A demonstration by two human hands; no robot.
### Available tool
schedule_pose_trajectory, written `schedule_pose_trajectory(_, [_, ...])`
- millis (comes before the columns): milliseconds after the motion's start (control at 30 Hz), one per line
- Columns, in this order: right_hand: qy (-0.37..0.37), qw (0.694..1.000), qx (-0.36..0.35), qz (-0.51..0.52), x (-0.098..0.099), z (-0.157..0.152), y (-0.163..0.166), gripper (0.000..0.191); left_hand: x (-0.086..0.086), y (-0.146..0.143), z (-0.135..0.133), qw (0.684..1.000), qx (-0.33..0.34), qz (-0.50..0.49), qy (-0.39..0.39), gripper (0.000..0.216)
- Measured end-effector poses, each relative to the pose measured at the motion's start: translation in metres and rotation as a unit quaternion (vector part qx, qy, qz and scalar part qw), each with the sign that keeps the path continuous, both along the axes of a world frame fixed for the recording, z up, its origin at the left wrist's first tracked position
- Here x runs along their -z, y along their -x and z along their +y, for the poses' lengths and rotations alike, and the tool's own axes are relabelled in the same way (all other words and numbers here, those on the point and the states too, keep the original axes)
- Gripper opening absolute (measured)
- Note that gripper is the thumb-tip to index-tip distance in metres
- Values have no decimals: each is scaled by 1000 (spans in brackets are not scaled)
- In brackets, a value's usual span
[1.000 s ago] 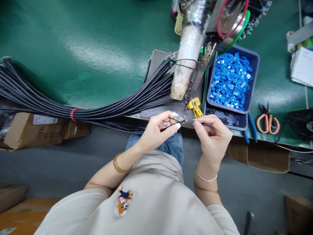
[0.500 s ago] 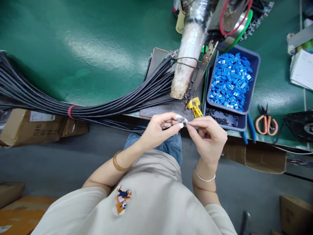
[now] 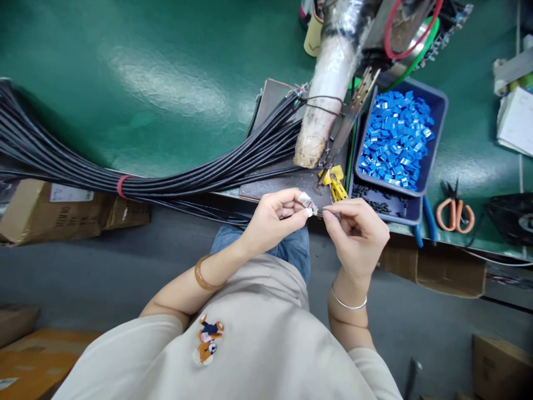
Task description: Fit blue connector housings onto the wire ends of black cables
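At the bench's front edge, my left hand is closed in a pinch, with white tape on its thumb and forefinger tips. Thin wire ends poke out from that pinch; the part inside the fingers is hidden. My right hand pinches the tips of these wires between thumb and forefinger, just right of the left hand. Beyond the hands lie a yellow tool and a dark board. A thick bundle of black cables, tied with a red band, runs across the board from the left.
A grey bin of blue connectors overlaps a lower bin with small black parts. Blue-handled pliers and orange-handled scissors lie to the right. A wrapped white tube juts over the board. Cardboard boxes stand below the bench.
My right hand has shifted slightly right, and more of the wire ends shows between the two pinches. My left hand keeps its grip. The whole view has moved a little.
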State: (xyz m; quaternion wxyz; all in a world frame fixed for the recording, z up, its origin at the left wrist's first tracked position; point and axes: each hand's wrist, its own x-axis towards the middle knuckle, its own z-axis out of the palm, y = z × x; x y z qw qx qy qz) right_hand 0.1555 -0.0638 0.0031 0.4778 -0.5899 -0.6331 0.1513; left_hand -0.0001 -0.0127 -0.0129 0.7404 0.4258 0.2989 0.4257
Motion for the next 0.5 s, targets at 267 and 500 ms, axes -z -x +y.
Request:
schedule_pose_trajectory(267, [27,999,-27,19,2,2,1,4,1,2,1,1000,14,-8,-11,12])
schedule_pose_trajectory(500, [57,998,-26,28,0,2,1,6,3,0,-2,999,16,3,-29,14])
